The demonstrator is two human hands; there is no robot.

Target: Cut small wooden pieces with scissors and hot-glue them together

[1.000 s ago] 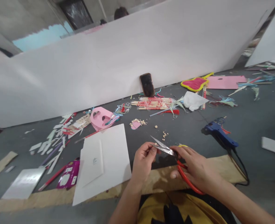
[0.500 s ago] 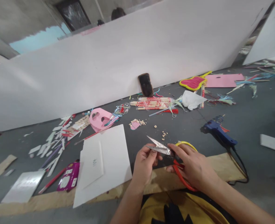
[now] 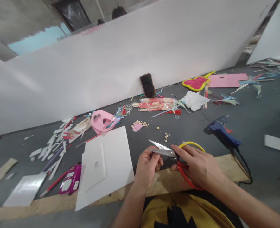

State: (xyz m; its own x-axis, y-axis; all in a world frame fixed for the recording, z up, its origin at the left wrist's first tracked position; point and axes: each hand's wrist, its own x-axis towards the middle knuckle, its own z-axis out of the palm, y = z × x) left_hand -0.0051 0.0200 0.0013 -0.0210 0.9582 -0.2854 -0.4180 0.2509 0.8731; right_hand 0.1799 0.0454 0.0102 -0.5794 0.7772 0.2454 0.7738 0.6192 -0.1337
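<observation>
Scissors (image 3: 162, 152), one pair, gripped by the handles in my right hand (image 3: 203, 167), blades parted at the pinched fingertips of my left hand (image 3: 146, 167), contents indiscernible; small pale pieces (image 3: 167, 137) just beyond the blades.

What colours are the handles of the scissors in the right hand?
Upper handle yellow, lower handle orange-red; best seen in the head view.
</observation>
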